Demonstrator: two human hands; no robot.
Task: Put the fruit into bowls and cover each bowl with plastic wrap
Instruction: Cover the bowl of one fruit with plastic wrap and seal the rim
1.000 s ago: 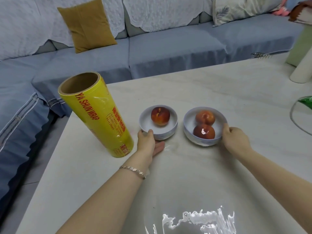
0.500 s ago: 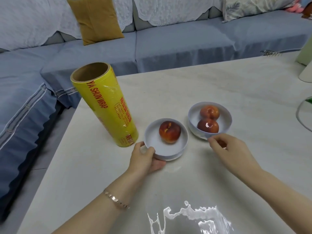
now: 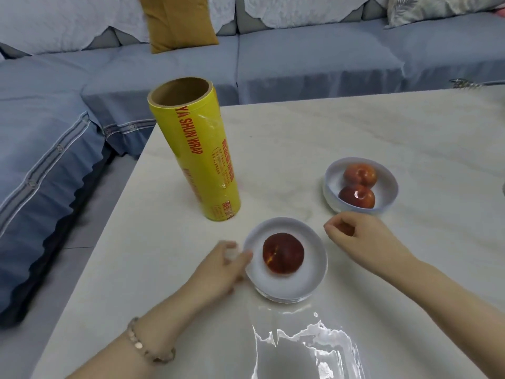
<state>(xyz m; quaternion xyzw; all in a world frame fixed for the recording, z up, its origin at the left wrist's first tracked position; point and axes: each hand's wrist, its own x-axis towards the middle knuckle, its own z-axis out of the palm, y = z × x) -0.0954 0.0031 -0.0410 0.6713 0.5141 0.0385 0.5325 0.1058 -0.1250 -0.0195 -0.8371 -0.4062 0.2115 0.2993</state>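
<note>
Head view: a yellow plastic wrap roll (image 3: 196,154) stands upright behind and left of the near bowl (image 3: 308,280). The far bowl (image 3: 385,187), holding two red fruits (image 3: 356,196), sits apart behind and right of it. The left hand (image 3: 218,269), blurred, curls against the near bowl's left rim with the thumb on it. The right hand (image 3: 363,242) hovers just right of it, fingers curled together with nothing visible between them. The near bowl is white and holds one red-yellow fruit (image 3: 282,253). Crumpled clear film (image 3: 306,348) lies in front; the table (image 3: 355,127) is bare behind.

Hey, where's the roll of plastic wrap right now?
In the head view, the yellow plastic wrap roll stands upright on the left part of the table, just behind and left of the bowl holding one fruit, not touching it.
</note>
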